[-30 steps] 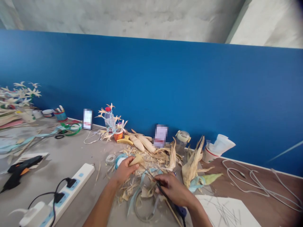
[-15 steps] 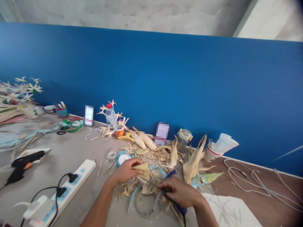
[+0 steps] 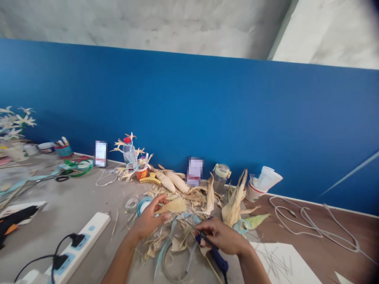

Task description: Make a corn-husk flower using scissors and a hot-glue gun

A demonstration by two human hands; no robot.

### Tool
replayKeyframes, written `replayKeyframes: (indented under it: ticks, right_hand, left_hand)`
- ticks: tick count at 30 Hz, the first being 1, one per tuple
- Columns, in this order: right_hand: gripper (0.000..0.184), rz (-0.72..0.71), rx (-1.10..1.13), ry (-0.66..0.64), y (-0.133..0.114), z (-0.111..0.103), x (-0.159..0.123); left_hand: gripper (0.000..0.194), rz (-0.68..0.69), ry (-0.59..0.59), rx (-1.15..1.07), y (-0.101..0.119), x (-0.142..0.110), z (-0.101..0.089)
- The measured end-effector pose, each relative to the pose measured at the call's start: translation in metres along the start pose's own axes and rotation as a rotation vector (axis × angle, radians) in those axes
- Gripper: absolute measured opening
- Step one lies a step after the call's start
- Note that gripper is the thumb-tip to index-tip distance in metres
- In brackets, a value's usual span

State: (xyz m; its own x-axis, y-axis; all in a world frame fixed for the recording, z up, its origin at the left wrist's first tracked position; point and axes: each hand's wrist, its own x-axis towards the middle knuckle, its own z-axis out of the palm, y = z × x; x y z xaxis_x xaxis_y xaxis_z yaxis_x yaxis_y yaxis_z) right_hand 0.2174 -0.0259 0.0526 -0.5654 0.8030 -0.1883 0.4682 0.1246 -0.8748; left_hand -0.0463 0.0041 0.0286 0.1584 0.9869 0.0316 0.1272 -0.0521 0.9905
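My left hand (image 3: 150, 218) has a pale piece of dried corn husk (image 3: 175, 205) between its thumb and fingers. To its right, my right hand (image 3: 220, 235) is closed around a slim tool (image 3: 211, 241) with a dark handle and a thin metal tip; its exact kind is unclear. That tip points toward the husk, over a heap of scraps. Below the right hand lies a blue-handled corded tool (image 3: 219, 261), partly hidden. Near the left fingers sits a blue ribbon roll (image 3: 143, 206). A clear ring-shaped coil (image 3: 166, 262) lies in front of the hands.
A white power strip (image 3: 85, 240) with black plugs and a black glue gun (image 3: 17, 221) are at left. Behind the scraps stand a phone (image 3: 194, 172), a lidded jar (image 3: 221, 177) and husks (image 3: 235, 203). White paper (image 3: 281, 262) with thin wires and a white cable (image 3: 310, 225) are at right.
My left thumb and fingers have spread somewhat around the husk piece, which has turned in the hand. The right hand keeps the tool near it. The camera view has shifted.
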Motion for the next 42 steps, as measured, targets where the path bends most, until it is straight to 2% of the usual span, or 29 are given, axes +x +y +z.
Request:
replayKeyframes:
  ticks: [4,7,8,11,14,18,23,35,42]
  right_hand:
    - [0.016,-0.039,0.065,0.069,-0.008,-0.003,0.0]
    - [0.018,-0.084,-0.016,0.156,-0.016,-0.004,-0.001]
    - [0.019,-0.097,-0.074,0.193,-0.018,-0.004,-0.001]
    - [0.025,-0.097,-0.274,0.322,-0.021,0.002,0.001]
    - [0.032,-0.063,-0.442,0.39,-0.022,0.013,0.005]
    - [0.031,-0.039,-0.596,0.383,-0.023,0.028,0.011]
    - [0.031,-0.026,-0.645,0.36,-0.026,0.036,0.015]
    - [0.03,-0.014,-0.435,0.327,-0.018,0.04,0.019]
    - [0.031,0.004,-0.347,0.277,-0.014,0.039,0.022]
  left_hand:
    - [0.061,-0.051,0.126,-0.233,-0.008,0.005,0.007]
    - [0.054,-0.094,0.263,-0.389,-0.007,0.006,0.016]
    - [0.052,-0.108,0.266,-0.436,-0.006,0.005,0.019]
    - [0.052,-0.133,0.157,-0.499,-0.005,0.003,0.028]
    - [0.051,-0.099,0.129,-0.497,-0.007,0.003,0.034]
    - [0.042,-0.072,0.147,-0.5,-0.012,0.005,0.036]
    - [0.03,-0.072,0.213,-0.454,-0.015,0.006,0.036]
    - [0.03,-0.054,0.253,-0.474,-0.027,0.012,0.036]
    - [0.025,-0.031,0.253,-0.45,-0.025,0.012,0.033]
